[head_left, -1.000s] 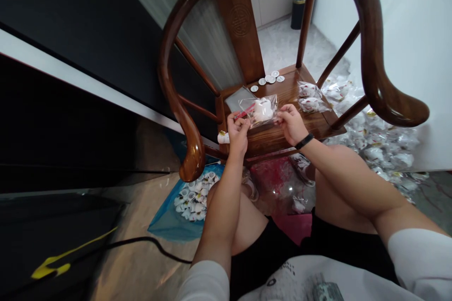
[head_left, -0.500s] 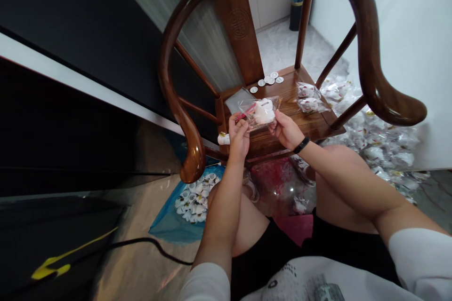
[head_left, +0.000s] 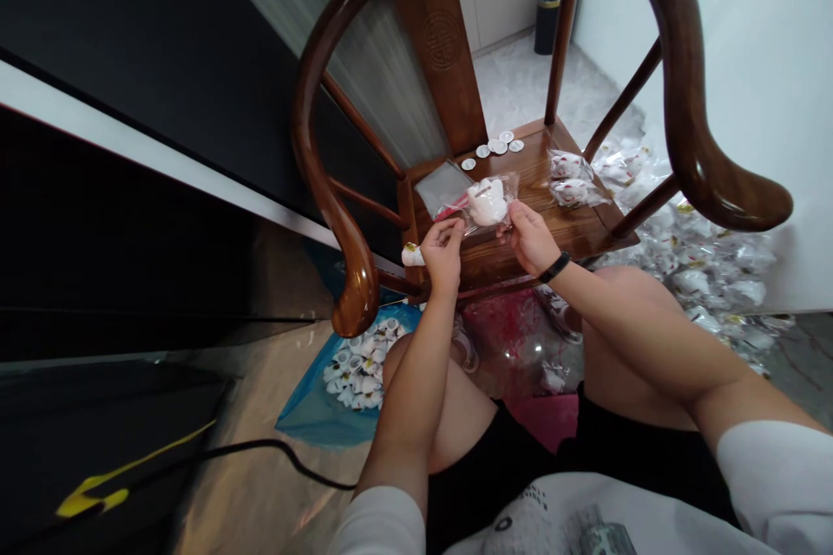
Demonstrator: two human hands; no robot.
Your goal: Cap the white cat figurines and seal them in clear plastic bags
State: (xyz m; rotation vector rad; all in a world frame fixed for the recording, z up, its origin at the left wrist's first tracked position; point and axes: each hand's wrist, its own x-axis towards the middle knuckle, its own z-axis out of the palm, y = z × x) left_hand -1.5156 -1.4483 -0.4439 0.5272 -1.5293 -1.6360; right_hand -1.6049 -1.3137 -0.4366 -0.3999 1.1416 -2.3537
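Above the seat of a wooden armchair, a clear plastic bag (head_left: 511,184) holds a rounded white figurine (head_left: 488,203) with a dark slot. A red strip (head_left: 451,210) shows at the bag's left end. My left hand (head_left: 443,250) is closed, thumb and fingertips pinching the bag's lower left edge. My right hand (head_left: 528,236) grips its right edge with bent fingers. Near my left wrist, a small white figure (head_left: 412,255) lies at the seat's left front edge. Flat clear bags (head_left: 442,187) lie on the seat behind my left hand.
Round white discs (head_left: 497,146) lie along the seat's back, and two bagged figurines (head_left: 573,178) at its right. The chair's curved armrest (head_left: 690,104) surrounds the work. Bagged figurines (head_left: 696,260) pile on the floor at right; a blue bag (head_left: 305,403) of loose white pieces lies at left.
My left hand's fingers have shifted slightly right and down along the bag's left end, uncovering more of the red strip. My right hand stays nearly in place.
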